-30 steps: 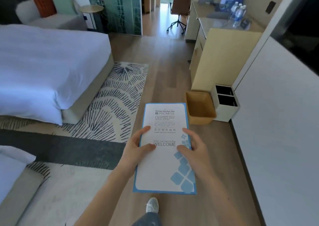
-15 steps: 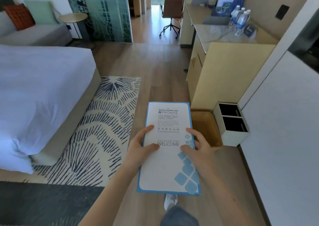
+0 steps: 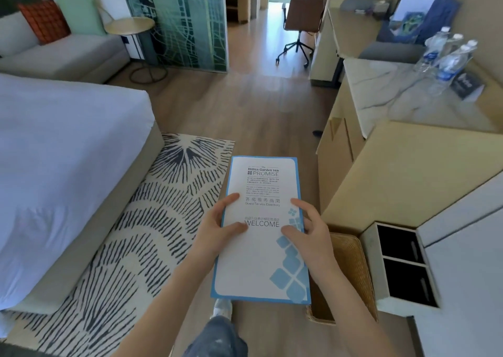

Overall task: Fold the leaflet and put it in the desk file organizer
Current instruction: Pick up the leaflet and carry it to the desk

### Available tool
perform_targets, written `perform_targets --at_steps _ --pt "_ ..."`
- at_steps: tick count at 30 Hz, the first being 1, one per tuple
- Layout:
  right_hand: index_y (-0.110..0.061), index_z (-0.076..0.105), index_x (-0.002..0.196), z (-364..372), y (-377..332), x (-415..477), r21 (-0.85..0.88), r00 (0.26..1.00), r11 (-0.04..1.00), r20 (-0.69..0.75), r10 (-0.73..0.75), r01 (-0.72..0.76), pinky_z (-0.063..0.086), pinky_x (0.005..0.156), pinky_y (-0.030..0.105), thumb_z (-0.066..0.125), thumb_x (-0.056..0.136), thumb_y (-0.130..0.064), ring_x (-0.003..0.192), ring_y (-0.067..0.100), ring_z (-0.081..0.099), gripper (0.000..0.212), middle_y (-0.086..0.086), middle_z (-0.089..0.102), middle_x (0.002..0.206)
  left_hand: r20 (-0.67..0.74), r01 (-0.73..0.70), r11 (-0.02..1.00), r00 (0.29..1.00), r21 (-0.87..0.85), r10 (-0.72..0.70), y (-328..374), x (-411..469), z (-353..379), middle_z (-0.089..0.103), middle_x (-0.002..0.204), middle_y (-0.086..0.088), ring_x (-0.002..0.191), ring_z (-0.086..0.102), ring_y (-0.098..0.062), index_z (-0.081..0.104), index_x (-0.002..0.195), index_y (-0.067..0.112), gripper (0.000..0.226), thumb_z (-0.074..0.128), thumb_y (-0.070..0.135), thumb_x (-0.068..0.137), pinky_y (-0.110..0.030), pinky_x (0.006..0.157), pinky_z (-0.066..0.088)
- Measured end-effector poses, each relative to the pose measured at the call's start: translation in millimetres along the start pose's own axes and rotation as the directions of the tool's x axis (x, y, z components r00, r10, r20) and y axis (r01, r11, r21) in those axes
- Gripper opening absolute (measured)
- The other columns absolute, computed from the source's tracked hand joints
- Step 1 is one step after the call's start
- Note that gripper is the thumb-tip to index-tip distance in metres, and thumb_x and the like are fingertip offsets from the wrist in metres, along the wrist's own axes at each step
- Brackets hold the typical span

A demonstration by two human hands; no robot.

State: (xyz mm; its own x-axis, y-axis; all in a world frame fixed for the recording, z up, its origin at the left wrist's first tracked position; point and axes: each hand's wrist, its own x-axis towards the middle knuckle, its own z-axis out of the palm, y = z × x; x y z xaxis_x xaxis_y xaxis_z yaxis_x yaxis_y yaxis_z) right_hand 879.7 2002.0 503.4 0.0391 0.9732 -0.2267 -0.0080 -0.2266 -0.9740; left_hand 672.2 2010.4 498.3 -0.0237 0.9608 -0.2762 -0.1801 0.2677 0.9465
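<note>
I hold a tall white leaflet (image 3: 261, 258) with a blue border and the word WELCOME flat in front of me, above the wooden floor. My left hand (image 3: 215, 231) grips its left edge, thumb on top. My right hand (image 3: 313, 237) grips its right edge the same way. Far off at the upper right, a blue desk file organizer (image 3: 432, 21) with papers in it stands on the desk against the wall.
A bed (image 3: 54, 171) fills the left and a patterned rug (image 3: 152, 220) lies beside it. On the right are a cabinet with a marble top (image 3: 402, 98), water bottles (image 3: 449, 57), a wicker basket (image 3: 351, 269) and a two-slot bin (image 3: 400, 264). An office chair (image 3: 302, 27) stands ahead.
I have walked forward along the floor: bed, rug, basket and cabinet have all come nearer. Both hands keep the same grip on the leaflet.
</note>
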Motion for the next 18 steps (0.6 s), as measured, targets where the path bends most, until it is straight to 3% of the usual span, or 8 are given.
perform_targets --at_steps 6,10,14,18 --pt "-0.035 0.056 0.118 26.5 -25.5 178.0 -0.001 0.999 1.0 -0.021 -0.024 0.024 0.059 0.061 0.026 0.069 0.084 0.0 0.08 0.019 0.075 0.05 -0.006 0.077 0.094 0.02 -0.03 1.0 0.999 0.003 0.03 36.6 182.2 -7.6 0.069 0.119 -0.001 0.097 0.071 -0.025 0.062 0.121 0.032 0.059 0.069 -0.009 0.08 -0.047 0.078 0.06" --pt "-0.036 0.056 0.117 38.5 -66.6 289.7 0.023 0.994 0.999 -0.099 -0.037 0.04 0.059 0.06 0.023 0.07 0.084 -0.002 0.082 0.02 0.075 0.05 -0.009 0.077 0.092 0.111 -0.051 0.998 0.993 0.032 0.047 90.0 308.3 -1.0 0.07 0.118 -0.001 0.097 0.071 -0.025 0.064 0.119 0.035 0.06 0.069 -0.01 0.079 -0.043 0.078 0.06" --pt "-0.033 0.055 0.118 35.6 -106.2 388.6 0.041 0.983 0.997 -0.177 -0.053 0.061 0.06 0.06 0.024 0.068 0.085 0.002 0.081 0.019 0.075 0.05 -0.01 0.077 0.091 0.2 -0.059 0.996 0.979 0.063 0.045 139.4 423.3 18.6 0.068 0.122 -0.006 0.104 0.069 -0.03 0.063 0.122 0.032 0.062 0.069 -0.011 0.078 -0.05 0.085 0.058" --pt "-0.032 0.056 0.12 20.0 -127.1 488.6 0.049 0.972 0.997 -0.233 -0.041 0.054 0.057 0.058 0.021 0.066 0.084 0.004 0.078 0.012 0.074 0.052 -0.016 0.076 0.092 0.254 -0.064 0.993 0.967 0.095 0.038 158.9 532.8 46.1 0.073 0.113 0.001 0.095 0.072 -0.024 0.066 0.117 0.037 0.06 0.071 -0.008 0.077 -0.039 0.074 0.06"
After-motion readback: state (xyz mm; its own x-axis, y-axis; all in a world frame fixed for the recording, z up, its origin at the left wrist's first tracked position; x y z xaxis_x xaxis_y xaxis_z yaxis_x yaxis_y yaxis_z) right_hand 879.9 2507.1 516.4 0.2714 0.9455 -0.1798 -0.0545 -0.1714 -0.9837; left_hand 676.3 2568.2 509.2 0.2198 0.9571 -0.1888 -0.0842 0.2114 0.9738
